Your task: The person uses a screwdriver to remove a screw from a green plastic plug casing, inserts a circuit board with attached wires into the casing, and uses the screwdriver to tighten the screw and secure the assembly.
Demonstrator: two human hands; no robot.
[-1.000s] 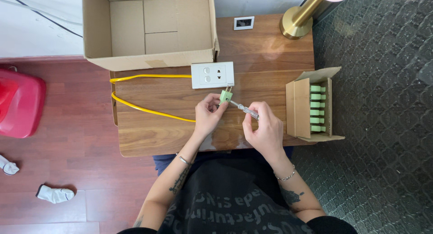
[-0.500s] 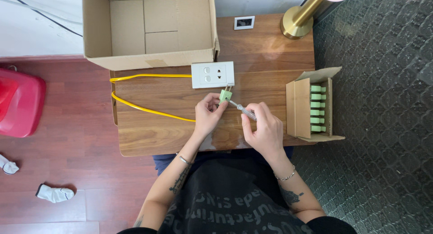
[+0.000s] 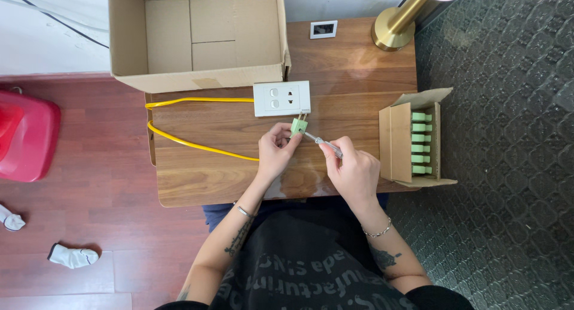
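On the wooden tabletop (image 3: 209, 178), the left hand (image 3: 274, 154) pinches a small green plug (image 3: 298, 126) between thumb and fingertips, its grip closed tight on the plug's body so that the two metal prongs point up towards the white socket plate (image 3: 281, 98), which lies just beyond them. The right hand (image 3: 354, 172) is curled shut around the handle of a slim screwdriver (image 3: 326, 145), whose tip meets the plug's lower right side. A yellow cable (image 3: 191, 144) loops from the left side of the socket plate, out past the tabletop's left edge and back to the left hand. An open cardboard box (image 3: 197, 35) stands at the far left of the tabletop, touching the socket plate's upper edge or nearly so. To the right, a smaller carton (image 3: 397, 142) lies open with a row of green plugs (image 3: 421, 142) packed inside. A brass lamp base (image 3: 391, 32) stands at the far right corner, with a small white frame (image 3: 323, 29) beside it.
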